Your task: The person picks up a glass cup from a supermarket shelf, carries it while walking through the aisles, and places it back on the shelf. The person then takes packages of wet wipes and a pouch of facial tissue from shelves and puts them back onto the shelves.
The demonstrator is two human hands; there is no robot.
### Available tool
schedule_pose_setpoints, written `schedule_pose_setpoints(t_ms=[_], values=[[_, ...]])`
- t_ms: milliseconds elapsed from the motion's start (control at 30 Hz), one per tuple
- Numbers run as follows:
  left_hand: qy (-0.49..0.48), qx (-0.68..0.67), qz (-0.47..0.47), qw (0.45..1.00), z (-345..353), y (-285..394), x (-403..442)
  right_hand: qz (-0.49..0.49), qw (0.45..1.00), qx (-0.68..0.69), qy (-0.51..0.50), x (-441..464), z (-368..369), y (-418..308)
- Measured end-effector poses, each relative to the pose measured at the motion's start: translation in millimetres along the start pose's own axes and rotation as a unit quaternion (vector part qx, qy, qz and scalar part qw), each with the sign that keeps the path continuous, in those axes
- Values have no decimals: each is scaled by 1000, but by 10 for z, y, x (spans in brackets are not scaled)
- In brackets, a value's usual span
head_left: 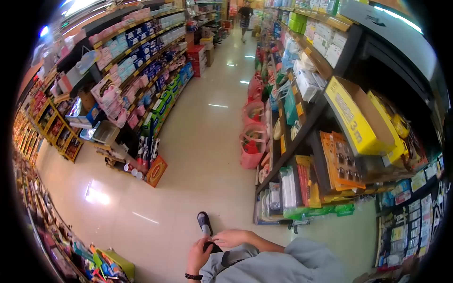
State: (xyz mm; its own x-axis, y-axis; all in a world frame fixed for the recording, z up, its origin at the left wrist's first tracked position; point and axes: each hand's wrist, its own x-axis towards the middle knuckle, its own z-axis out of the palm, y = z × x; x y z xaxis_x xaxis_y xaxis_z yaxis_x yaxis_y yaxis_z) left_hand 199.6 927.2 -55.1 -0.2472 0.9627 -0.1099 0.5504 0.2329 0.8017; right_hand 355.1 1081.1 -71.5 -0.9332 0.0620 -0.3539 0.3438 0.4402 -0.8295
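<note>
My left hand, with a dark beaded bracelet at the wrist, is low in front of my body. Its fingers curl over something dark that I cannot make out. Beside it, my right hand reaches in from the right with fingers stretched out and tips close to the left hand. Nothing shows in the right hand. Behind the hands is my light grey shirt. One foot in a dark slide sandal stands on the tiled floor just beyond them.
Shelves of packaged goods line the aisle's left side. To the right stands a dark rack with a yellow box. Pink baskets sit along its foot. Pale floor runs between toward a person far off.
</note>
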Motion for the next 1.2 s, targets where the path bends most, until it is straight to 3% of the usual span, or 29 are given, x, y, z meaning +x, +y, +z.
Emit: schedule_pose_setpoints(t_ms=[133, 233, 367, 433, 533, 600, 700, 800, 900, 933, 1033, 1200], values=[[-50, -61, 47, 996, -103, -506, 807, 29, 999, -11, 15, 486, -355, 336], [-131, -11, 14, 991, -425, -758, 1543, 123, 992, -25, 1, 794, -1072, 98], [-88, 1, 102, 991, -821, -1118, 2718, 8, 985, -103, 139, 1347, -1705, 586], [-90, 17, 99, 991, -979, -1192, 3335, 56, 968, -67, 236, 1335, -2129, 376], [-69, 78, 145, 984, -1346, -782, 4105, 78, 937, -72, 333, 1416, -2547, 340], [-63, 93, 134, 985, -1471, -511, 4551, 94, 944, -2, 315, 1397, -2780, 293], [-71, 70, 201, 975, -1240, -320, 5203, 100, 941, 51, 318, 1339, -3052, 614], [-163, 23, 241, 956, -883, 34, 5621, 104, 919, 112, 363, 1281, -3369, 890], [-254, 2, 281, 925, -526, 297, 6073, 5, 857, 255, 447, 1182, -3798, 1088], [-283, 2, 281, 917, -475, 381, 6182, 17, 855, 223, 467, 1136, -3988, 1145], [-242, 73, 282, 926, -341, 647, 6596, 20, 809, 216, 546, 1008, -4568, 1332], [-316, -2, 254, 914, 39, 1104, 7304, -17, 718, 253, 648, 645, -5312, 1722]])
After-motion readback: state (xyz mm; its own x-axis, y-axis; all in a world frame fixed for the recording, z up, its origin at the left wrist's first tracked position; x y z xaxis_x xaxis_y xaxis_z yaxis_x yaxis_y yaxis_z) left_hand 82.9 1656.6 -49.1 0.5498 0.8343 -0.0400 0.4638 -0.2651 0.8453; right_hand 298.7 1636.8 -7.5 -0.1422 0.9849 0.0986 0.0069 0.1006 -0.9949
